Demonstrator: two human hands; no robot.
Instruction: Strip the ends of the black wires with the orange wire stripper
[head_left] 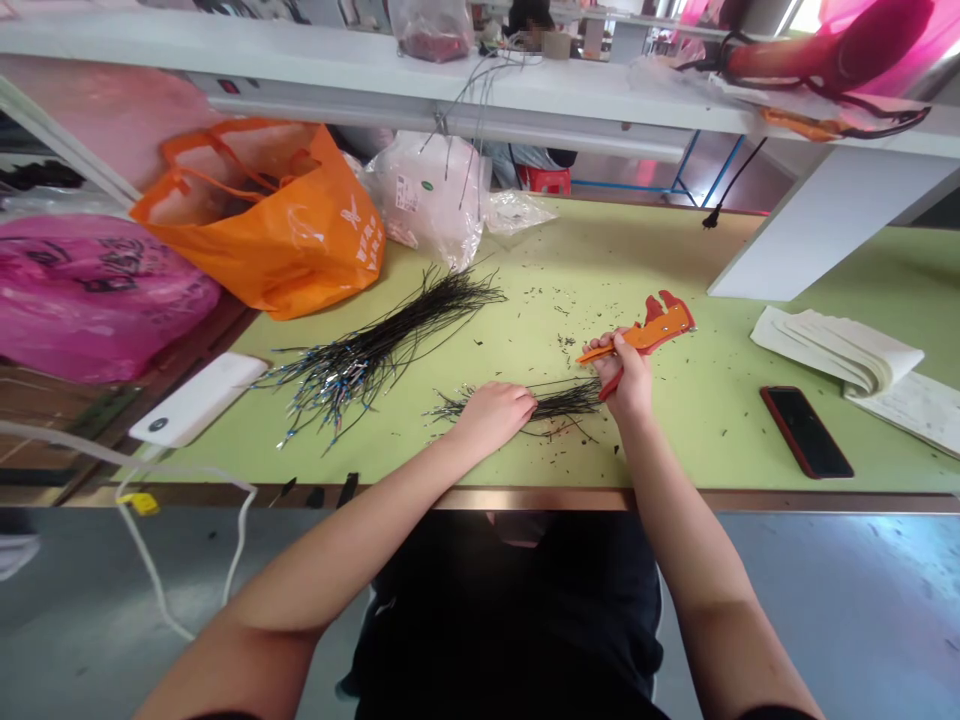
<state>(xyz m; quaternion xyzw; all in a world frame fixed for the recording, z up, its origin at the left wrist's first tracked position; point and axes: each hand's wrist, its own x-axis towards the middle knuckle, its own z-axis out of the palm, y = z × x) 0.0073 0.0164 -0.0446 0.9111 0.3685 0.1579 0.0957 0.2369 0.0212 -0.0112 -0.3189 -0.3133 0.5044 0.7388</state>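
Lap (pixel 510 620), littered green tabletop (pixel 697 410), shelf (pixel 300 48) beyond; left hand (pixel 496 412), grip unclear; right hand (pixel 628 378) round orange tool (pixel 661 328)

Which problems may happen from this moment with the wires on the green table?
The small bundle of thin black wires under the left hand has stray strands, so some might slip out of line. Dark scraps scattered on the pale green tabletop might cling to them. The orange-and-red hand tool in the right hand might snag nearby wire ends.

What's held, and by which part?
The right grip holds an orange-and-red plier-shaped tool by its handles; the left grip covers thin black wires, hold unclear.
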